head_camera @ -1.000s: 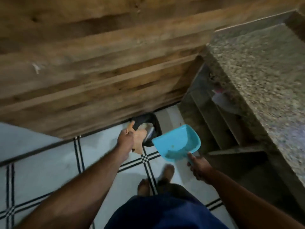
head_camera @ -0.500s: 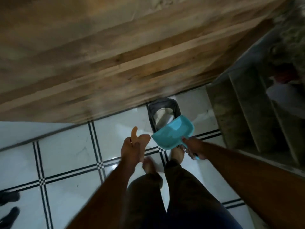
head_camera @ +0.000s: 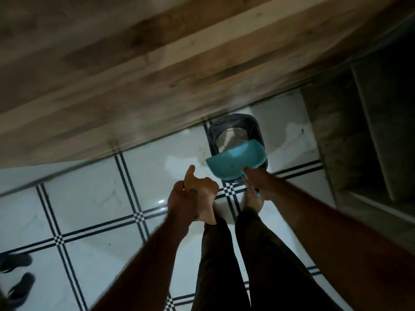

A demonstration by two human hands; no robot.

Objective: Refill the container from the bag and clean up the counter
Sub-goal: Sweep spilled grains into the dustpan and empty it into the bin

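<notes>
My right hand (head_camera: 258, 183) grips the handle of a teal dustpan (head_camera: 235, 163), which is tilted over the near edge of a small dark bin (head_camera: 256, 126) on the floor. Something pale lies inside the bin. To the left of the dustpan and apart from it, my left hand (head_camera: 193, 198) hangs with curled fingers and the thumb sticking out. Nothing shows in it. No bag, container or counter top is in view.
A wooden panel (head_camera: 134, 75) runs along behind the bin. Dark open shelves (head_camera: 359, 135) stand at the right. The floor is white tile with black lines (head_camera: 89, 198). A pair of dark sandals (head_camera: 18, 279) lies at the lower left. My bare feet are just before the bin.
My left hand has let go at the bin and pulled back toward me. The dustpan has swung in over the bin and tipped. My view has turned from the granite counter down to the floor.
</notes>
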